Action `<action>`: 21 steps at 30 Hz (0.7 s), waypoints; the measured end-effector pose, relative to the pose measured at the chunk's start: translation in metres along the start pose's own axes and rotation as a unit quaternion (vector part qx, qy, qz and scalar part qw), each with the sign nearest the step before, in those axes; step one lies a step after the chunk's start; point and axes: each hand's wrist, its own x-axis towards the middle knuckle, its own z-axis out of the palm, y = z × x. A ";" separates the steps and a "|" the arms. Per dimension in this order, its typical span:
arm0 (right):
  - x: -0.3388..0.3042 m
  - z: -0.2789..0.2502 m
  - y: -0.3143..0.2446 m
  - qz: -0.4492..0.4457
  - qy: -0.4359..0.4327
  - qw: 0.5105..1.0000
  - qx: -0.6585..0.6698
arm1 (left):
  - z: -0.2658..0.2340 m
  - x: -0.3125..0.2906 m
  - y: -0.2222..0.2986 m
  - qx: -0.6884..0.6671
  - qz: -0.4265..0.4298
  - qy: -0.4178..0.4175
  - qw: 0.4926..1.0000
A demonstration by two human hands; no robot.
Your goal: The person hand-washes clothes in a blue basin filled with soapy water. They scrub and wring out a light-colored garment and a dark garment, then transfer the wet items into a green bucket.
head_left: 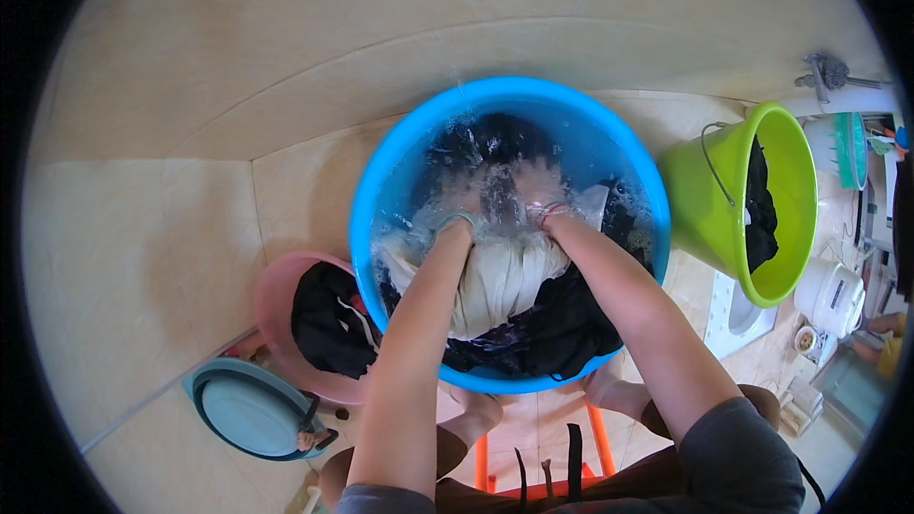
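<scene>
Washing or rinsing seems the step in hand: over a blue tub [658, 219], we reach into splashing water [499, 202], where pale cloth [505, 287] lies bunched with dark cloth [576, 328] around it. Our arms [411, 347] stretch forward and converge, left hand [461, 198] and right hand [536, 183] side by side beyond the pale cloth. Spray blurs our fingers, so we cannot tell how open they are or what they hold; next likely calls for a firm grip on wet cloth

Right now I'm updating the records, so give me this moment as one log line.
Left hand, right hand: in splashing water, grip unclear; blue basin: cream fabric, black fabric; beside it: pink basin, lime-green bucket
</scene>
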 end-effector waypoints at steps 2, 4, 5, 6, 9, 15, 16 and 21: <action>-0.001 -0.011 -0.015 -0.022 0.035 0.998 0.038 | 0.005 -0.006 -0.031 -0.073 -0.054 0.028 0.995; -0.010 -0.016 -0.017 -0.025 0.088 0.996 0.009 | -0.004 -0.017 -0.031 -0.112 -0.089 0.026 0.989; -0.018 -0.016 -0.011 -0.017 0.112 0.994 -0.009 | -0.017 -0.028 -0.020 -0.110 -0.101 0.009 0.989; -0.041 -0.043 -0.019 -0.036 0.151 0.988 0.008 | -0.038 -0.050 -0.019 -0.104 -0.127 -0.006 0.986; -0.073 -0.085 -0.008 -0.074 0.287 0.943 0.150 | -0.105 -0.113 0.000 -0.158 -0.043 0.152 0.975; -0.125 -0.195 -0.018 -0.154 0.361 0.778 0.491 | -0.201 -0.184 0.006 -0.255 0.123 0.424 0.860; -0.136 -0.214 -0.023 -0.179 0.352 0.748 0.534 | -0.213 -0.195 0.009 -0.344 0.136 0.420 0.829; -0.214 -0.304 -0.034 -0.284 0.308 0.624 0.660 | -0.270 -0.256 0.053 -0.648 0.195 0.341 0.653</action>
